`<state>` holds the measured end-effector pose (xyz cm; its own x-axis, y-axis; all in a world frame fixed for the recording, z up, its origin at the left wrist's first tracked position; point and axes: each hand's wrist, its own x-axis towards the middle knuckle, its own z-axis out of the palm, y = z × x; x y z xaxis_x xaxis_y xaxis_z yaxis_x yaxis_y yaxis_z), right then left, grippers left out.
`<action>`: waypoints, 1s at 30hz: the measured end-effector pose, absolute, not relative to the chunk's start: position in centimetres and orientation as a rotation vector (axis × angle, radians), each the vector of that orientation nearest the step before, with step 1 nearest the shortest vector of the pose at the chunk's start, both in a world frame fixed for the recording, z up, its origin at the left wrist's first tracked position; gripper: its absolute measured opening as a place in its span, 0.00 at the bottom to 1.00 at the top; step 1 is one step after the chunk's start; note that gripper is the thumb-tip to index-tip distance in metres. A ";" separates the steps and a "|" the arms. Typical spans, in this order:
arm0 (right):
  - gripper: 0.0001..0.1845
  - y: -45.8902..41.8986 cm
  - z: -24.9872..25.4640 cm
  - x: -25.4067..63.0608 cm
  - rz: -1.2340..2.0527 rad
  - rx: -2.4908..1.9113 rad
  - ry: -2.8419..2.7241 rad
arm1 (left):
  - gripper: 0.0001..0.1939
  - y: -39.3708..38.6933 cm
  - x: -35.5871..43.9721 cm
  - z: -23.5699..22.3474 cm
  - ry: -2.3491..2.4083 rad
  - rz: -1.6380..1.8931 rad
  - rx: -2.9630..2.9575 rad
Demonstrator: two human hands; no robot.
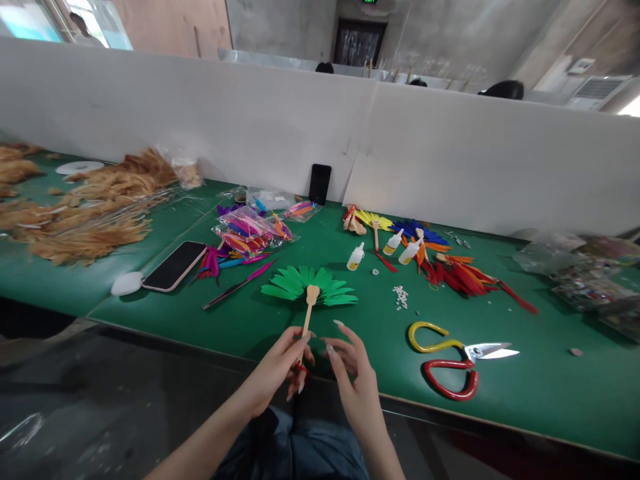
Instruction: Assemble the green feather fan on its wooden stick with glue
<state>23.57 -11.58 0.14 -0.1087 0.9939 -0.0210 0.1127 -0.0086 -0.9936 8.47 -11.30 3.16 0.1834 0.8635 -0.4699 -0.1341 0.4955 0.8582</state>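
A small fan of green feathers (285,285) with a pale wooden handle (309,317) is held upright above the table's front edge. My left hand (273,373) is closed around the lower handle, and a bit of red cord (301,368) shows by its fingers. Just to the right, my right hand (356,383) is raised with its fingers curved and apart, holding nothing and not touching the fan. Scissors (473,353) with one yellow and one red handle lie to the right of it. Small white beads (401,297) sit in a loose pile beyond.
Glue bottles (356,256) stand behind the fan, near a yellow feather fan (375,221) and red-orange feathers (463,275). At left lie a phone (175,267), bagged colored feathers (250,230) and brown feathers (115,200). A white partition (250,127) borders the green table (525,413).
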 end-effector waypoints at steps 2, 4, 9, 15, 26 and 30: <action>0.21 -10.4 -0.2 23.4 1.031 -1.236 -1.544 | 0.20 -12.0 8.6 2.7 1.195 0.828 0.765; 0.20 -9.5 -0.7 23.1 0.885 -1.195 -1.689 | 0.27 -12.6 8.8 1.8 1.214 0.824 0.790; 0.18 -8.7 -2.1 22.5 0.716 -1.181 -1.770 | 0.36 -13.6 9.1 -0.4 1.291 0.851 0.990; 0.17 -9.0 -3.1 23.0 0.623 -1.268 -1.663 | 0.33 -13.7 8.7 0.2 1.477 0.721 1.374; 0.14 -9.3 -3.3 23.0 0.636 -1.242 -1.506 | 0.34 -14.4 8.5 1.2 1.577 0.461 1.608; 0.14 -9.6 -2.8 23.1 0.644 -1.185 -1.461 | 0.33 -14.9 7.8 2.0 1.589 0.436 1.604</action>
